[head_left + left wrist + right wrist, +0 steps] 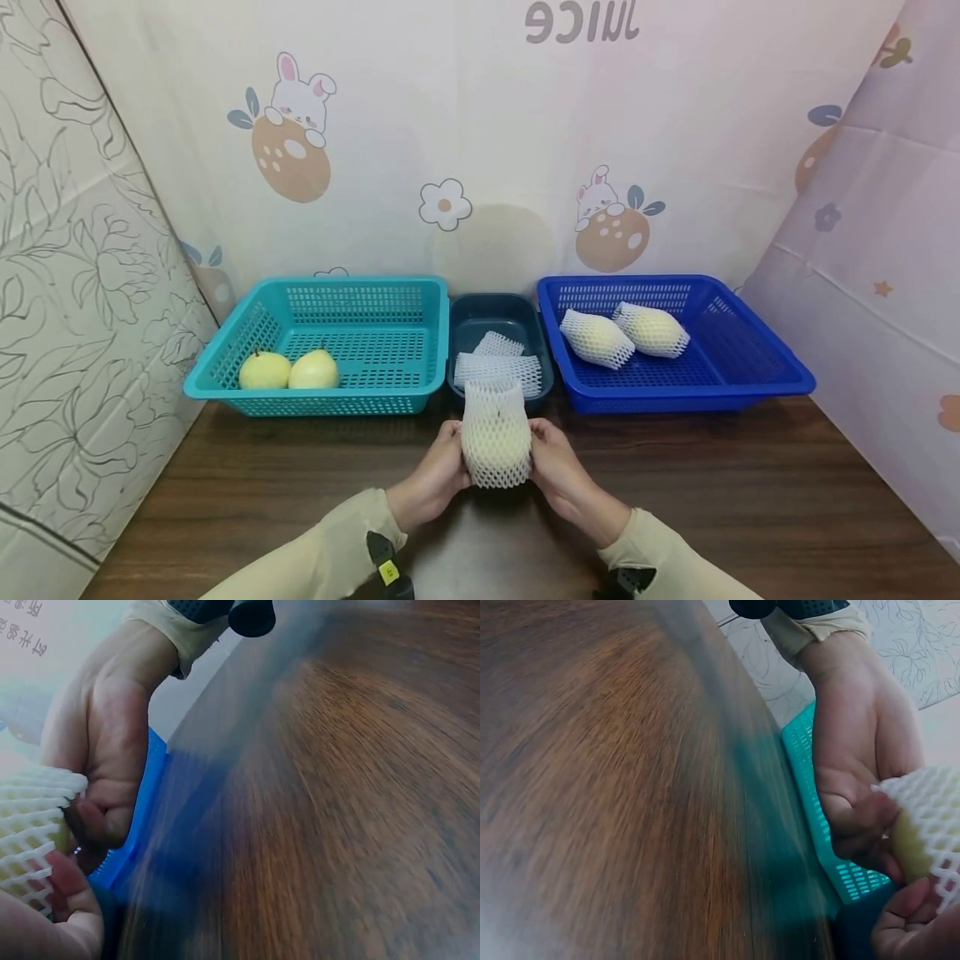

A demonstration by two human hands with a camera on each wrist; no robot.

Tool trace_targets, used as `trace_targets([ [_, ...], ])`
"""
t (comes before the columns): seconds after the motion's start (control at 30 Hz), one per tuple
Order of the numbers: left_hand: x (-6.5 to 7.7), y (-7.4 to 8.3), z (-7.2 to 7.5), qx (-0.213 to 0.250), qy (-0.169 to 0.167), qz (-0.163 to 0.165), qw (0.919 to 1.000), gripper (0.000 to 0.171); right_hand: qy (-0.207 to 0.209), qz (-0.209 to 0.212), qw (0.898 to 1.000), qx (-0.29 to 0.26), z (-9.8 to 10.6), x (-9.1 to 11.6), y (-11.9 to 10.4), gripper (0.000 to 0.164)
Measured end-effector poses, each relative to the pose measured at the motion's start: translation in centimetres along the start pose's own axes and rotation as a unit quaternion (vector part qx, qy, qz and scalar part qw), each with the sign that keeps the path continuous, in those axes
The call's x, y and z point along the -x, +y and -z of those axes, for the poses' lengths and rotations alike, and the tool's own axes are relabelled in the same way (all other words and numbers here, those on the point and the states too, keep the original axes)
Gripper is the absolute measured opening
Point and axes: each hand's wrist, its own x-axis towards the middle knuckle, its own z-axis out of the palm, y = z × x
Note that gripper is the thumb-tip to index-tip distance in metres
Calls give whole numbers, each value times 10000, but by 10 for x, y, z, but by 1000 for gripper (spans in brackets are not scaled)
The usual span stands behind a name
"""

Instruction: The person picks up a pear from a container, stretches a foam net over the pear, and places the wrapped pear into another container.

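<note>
In the head view a yellow pear (497,442) sits inside a white foam net sleeve (491,396) above the table, between both hands. My left hand (435,477) grips the net's left side, and my right hand (561,473) grips its right side. The wrist views show fingers pinching the lower edge of the foam net (26,832), where bare yellow pear skin (909,847) shows through the opening. Behind the held pear, more foam nets (525,373) lie in a small dark teal tray (546,379).
A turquoise basket (390,402) at left holds two bare pears (315,369). At right stands a blue basket (697,400) with two net-wrapped pears (652,331). All three containers line the back of the brown wooden table (712,492), before a printed curtain (495,125).
</note>
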Motion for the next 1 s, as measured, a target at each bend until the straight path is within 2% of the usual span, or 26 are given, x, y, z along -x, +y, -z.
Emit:
trace_targets([
  [0.27, -8, 0, -8, -17, 524, -134, 9985, 26, 305, 258, 9990, -185, -8, -5, 0, 8],
  [0.5, -11, 2, -13, -28, 672, -115, 9977, 28, 367, 361, 9975, -483, -11, -9, 2, 12],
  [0.67, -13, 1, -15, 141, 586, -233, 9979, 28, 328, 479, 9955, -746, -12, -11, 3, 17],
  [0.8, -13, 3, -12, 229, 412, -247, 9986, 29, 196, 364, 9949, -919, -10, -13, 3, 13],
  [0.9, -13, 4, -9, 242, 283, -302, 9989, 28, -43, 124, 9945, -1044, -7, -12, 3, 9],
  [1.0, -12, 5, -5, 220, 148, -424, 9987, 27, -453, -85, 9938, -1007, -2, -9, 0, 14],
])
